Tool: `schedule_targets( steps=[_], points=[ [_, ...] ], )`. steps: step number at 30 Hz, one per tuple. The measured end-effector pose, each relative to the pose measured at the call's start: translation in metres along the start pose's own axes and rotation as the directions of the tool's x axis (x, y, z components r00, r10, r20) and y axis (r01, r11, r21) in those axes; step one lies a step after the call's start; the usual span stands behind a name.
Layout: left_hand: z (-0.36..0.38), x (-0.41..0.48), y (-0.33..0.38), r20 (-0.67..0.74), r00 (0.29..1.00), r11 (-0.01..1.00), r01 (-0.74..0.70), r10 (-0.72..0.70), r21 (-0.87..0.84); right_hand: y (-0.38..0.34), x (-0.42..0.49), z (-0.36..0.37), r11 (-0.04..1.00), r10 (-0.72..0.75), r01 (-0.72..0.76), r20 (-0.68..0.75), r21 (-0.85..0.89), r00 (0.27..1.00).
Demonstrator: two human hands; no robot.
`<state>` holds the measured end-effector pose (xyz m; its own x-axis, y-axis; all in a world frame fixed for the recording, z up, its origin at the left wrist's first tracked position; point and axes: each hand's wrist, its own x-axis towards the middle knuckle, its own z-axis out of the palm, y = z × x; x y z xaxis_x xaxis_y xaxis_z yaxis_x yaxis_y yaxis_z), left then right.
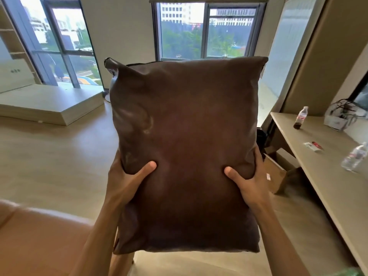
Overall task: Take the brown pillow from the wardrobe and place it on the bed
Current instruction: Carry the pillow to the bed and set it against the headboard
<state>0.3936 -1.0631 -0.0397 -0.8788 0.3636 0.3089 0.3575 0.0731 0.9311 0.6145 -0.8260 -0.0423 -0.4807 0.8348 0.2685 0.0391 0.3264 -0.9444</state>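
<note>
Both hands, left hand [127,184] and right hand [251,184], clamp the brown pillow [185,152] upright between them for carrying, fingers squeezing its sides.

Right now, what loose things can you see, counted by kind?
Brown pillow, held by the left hand and right hand: 1
Plastic bottles, one and another, on the desk: 2
Small packet: 1
Cardboard box: 1
Total: 5
</note>
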Motion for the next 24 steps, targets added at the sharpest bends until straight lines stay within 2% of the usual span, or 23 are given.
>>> schedule_targets(
  steps=[6, 13, 18, 24],
  points=[
    [0.035, 0.112, -0.047, -0.066, 0.997, 1.0, 0.027, -0.026, 0.014, 0.034, 0.125, 0.072, 1.0, 0.018, -0.019, 0.089, 0.012, 0.996],
    [0.078, 0.239, -0.104, -0.209, 0.974, 0.995, 0.097, -0.088, 0.033, 0.085, 0.288, 0.171, 0.999, -0.038, 0.029, 0.216, 0.046, 0.976],
    [0.087, 0.323, -0.125, -0.324, 0.936, 0.982, 0.173, -0.139, 0.078, 0.098, 0.394, 0.249, 0.995, -0.059, 0.027, 0.357, 0.093, 0.932],
    [0.062, 0.409, -0.163, -0.471, 0.865, 0.967, 0.239, -0.171, 0.088, 0.104, 0.483, 0.369, 0.989, -0.091, 0.019, 0.498, 0.148, 0.862]
  ],
)
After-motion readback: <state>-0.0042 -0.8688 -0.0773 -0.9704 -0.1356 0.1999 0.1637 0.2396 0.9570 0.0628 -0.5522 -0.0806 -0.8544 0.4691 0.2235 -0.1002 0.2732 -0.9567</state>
